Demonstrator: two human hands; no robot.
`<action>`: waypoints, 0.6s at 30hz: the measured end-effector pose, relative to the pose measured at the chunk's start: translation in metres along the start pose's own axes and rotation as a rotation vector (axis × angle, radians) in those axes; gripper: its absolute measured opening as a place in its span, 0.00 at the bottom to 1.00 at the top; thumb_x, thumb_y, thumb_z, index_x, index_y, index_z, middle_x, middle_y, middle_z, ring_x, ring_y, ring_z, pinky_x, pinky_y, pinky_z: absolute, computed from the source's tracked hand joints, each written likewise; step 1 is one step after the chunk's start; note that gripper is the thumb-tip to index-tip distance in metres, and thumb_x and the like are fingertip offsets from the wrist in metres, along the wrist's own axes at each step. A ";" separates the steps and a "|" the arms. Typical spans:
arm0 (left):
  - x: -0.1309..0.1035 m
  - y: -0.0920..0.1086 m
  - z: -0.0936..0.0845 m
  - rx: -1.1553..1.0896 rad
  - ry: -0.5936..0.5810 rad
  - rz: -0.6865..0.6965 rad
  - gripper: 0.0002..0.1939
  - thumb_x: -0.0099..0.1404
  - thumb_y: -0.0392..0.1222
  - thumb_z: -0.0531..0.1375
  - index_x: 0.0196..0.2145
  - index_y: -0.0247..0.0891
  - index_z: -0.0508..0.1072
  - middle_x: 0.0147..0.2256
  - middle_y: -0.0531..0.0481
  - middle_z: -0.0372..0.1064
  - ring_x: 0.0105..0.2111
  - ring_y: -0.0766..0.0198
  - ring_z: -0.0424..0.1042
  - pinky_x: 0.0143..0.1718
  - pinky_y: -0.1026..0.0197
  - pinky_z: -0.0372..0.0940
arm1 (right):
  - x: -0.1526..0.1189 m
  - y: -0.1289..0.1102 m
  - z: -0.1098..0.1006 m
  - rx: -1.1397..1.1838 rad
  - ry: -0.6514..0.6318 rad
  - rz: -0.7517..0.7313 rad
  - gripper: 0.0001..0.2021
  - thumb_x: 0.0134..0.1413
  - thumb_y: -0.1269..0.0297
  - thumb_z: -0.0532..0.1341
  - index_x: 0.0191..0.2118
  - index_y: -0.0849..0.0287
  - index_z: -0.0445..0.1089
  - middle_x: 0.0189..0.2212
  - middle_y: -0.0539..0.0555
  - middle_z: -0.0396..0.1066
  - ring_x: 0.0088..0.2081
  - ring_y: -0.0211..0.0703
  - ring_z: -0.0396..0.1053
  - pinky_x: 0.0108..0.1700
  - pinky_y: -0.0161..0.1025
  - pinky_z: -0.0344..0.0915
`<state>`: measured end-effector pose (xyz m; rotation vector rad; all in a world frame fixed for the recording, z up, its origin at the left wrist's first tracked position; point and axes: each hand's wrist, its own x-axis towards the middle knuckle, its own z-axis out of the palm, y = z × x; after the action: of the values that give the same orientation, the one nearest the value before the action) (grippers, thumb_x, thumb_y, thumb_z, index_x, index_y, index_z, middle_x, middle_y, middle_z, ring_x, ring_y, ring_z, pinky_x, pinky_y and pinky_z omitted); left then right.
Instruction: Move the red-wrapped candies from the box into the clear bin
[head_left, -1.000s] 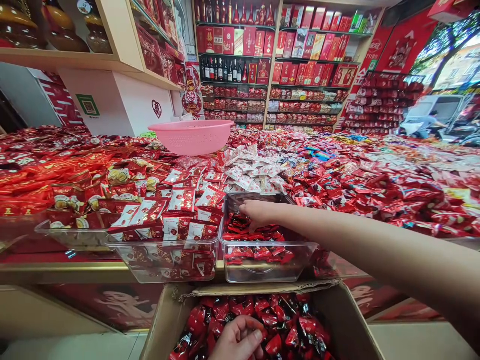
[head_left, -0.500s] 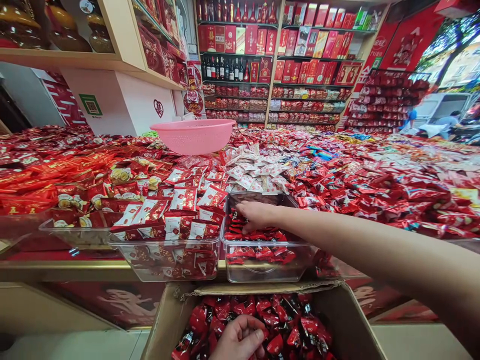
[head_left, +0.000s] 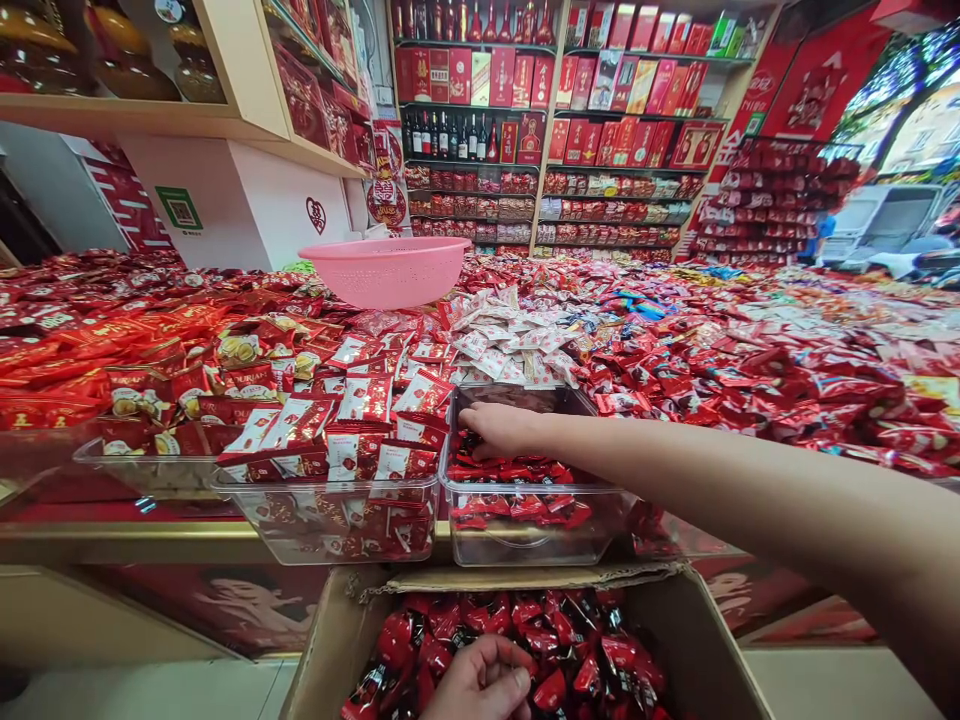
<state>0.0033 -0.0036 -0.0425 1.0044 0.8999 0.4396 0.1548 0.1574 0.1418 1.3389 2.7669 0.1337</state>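
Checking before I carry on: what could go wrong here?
The white-and-red packets, heaped above the rim of their bin, could spill if the right hand bumps them. The right forearm might sweep nearby red packets out of place. The carton has a ragged edge that might scratch the left hand.

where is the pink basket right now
In the head view, the pink basket sits left of centre, on the candy display, just behind and left of the white packets.

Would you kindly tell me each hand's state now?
Left hand: curled among red packets; hold cannot be told.
Right hand: in clear bin; grip cannot be told.
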 end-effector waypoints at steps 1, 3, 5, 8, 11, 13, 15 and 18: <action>0.000 -0.001 -0.001 -0.006 -0.003 0.004 0.22 0.40 0.55 0.61 0.28 0.35 0.65 0.15 0.56 0.64 0.16 0.69 0.62 0.20 0.67 0.52 | 0.002 0.000 0.001 0.008 0.014 0.026 0.20 0.37 0.60 0.61 0.38 0.65 0.61 0.33 0.59 0.63 0.35 0.45 0.63 0.34 0.36 0.59; 0.001 -0.002 -0.001 -0.024 -0.013 0.011 0.21 0.41 0.54 0.61 0.28 0.35 0.65 0.16 0.56 0.64 0.17 0.69 0.63 0.20 0.67 0.52 | 0.005 -0.001 0.003 0.032 0.035 0.041 0.19 0.36 0.61 0.62 0.36 0.65 0.61 0.33 0.58 0.63 0.35 0.45 0.63 0.33 0.35 0.59; 0.001 -0.002 -0.002 -0.040 -0.019 0.013 0.21 0.41 0.54 0.61 0.28 0.35 0.65 0.16 0.57 0.64 0.17 0.70 0.63 0.20 0.67 0.53 | 0.006 -0.001 0.005 0.054 0.052 0.013 0.17 0.36 0.62 0.62 0.35 0.64 0.62 0.34 0.58 0.61 0.34 0.43 0.63 0.33 0.34 0.59; 0.000 0.000 -0.001 -0.040 -0.017 0.002 0.20 0.41 0.54 0.61 0.27 0.36 0.65 0.15 0.57 0.64 0.16 0.71 0.62 0.19 0.68 0.53 | 0.004 -0.001 0.010 0.055 0.045 -0.046 0.15 0.35 0.65 0.62 0.34 0.64 0.63 0.36 0.58 0.60 0.33 0.41 0.62 0.33 0.33 0.59; -0.002 0.004 0.001 -0.023 -0.008 0.000 0.20 0.41 0.54 0.61 0.27 0.36 0.65 0.14 0.57 0.64 0.14 0.72 0.60 0.18 0.68 0.51 | 0.005 0.004 0.011 0.049 0.028 -0.026 0.18 0.34 0.61 0.63 0.34 0.64 0.64 0.35 0.57 0.60 0.33 0.42 0.62 0.32 0.34 0.59; -0.003 0.006 0.002 -0.036 0.007 0.000 0.20 0.42 0.54 0.61 0.27 0.36 0.65 0.14 0.57 0.64 0.14 0.72 0.59 0.18 0.68 0.52 | 0.006 0.009 0.006 0.054 0.012 -0.002 0.19 0.33 0.56 0.62 0.33 0.63 0.65 0.34 0.56 0.60 0.33 0.42 0.62 0.31 0.35 0.59; -0.004 0.008 0.003 -0.070 0.044 0.005 0.19 0.41 0.53 0.62 0.26 0.36 0.66 0.14 0.57 0.64 0.15 0.71 0.60 0.19 0.68 0.53 | 0.003 0.014 -0.007 0.061 0.011 0.013 0.18 0.35 0.53 0.61 0.32 0.63 0.65 0.34 0.56 0.61 0.32 0.41 0.62 0.31 0.35 0.58; -0.005 0.012 0.001 -0.074 0.113 0.048 0.19 0.41 0.52 0.62 0.26 0.35 0.67 0.16 0.57 0.64 0.16 0.71 0.61 0.19 0.68 0.53 | -0.022 0.004 -0.041 0.054 0.148 0.059 0.13 0.42 0.57 0.58 0.31 0.63 0.65 0.33 0.56 0.62 0.33 0.40 0.61 0.33 0.35 0.57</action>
<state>0.0020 -0.0018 -0.0291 0.9417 0.9551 0.5708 0.1676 0.1412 0.1834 1.4821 2.8720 0.1688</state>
